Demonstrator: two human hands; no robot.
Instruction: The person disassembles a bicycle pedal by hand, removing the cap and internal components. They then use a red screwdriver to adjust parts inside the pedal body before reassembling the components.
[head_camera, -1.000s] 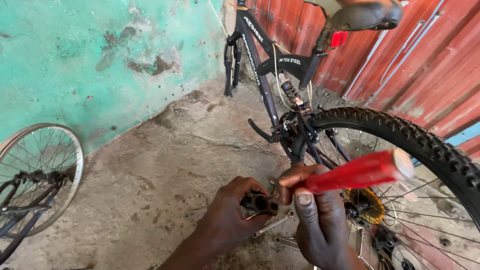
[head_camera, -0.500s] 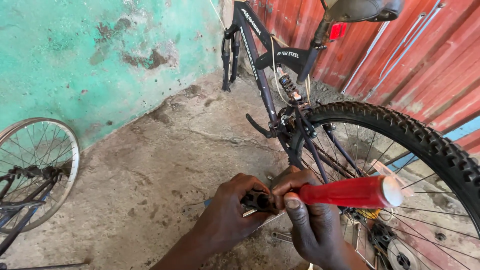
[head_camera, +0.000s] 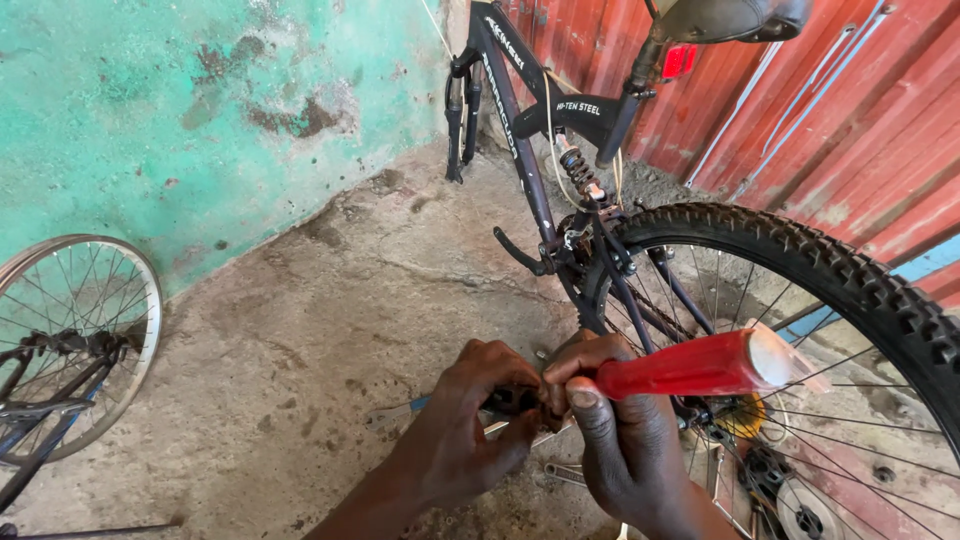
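The screwdriver handle (head_camera: 700, 366) is glossy red plastic with a clear end. The bicycle frame (head_camera: 520, 110) is dark painted metal, the tyre (head_camera: 850, 270) knobbly matt rubber, the spokes (head_camera: 850, 440) thin bright metal. The floor (head_camera: 300, 330) is rough, stained concrete; the wall (head_camera: 150, 110) is flaking green paint; the red sheet (head_camera: 870, 120) is ribbed metal.

Views: one head-worn camera only.
Position: above the left hand (head_camera: 470, 425) and right hand (head_camera: 625, 440).
Facing: steeply down and forward, toward grey concrete floor (head_camera: 300, 330).
Nearness: close; hands fill lower centre.
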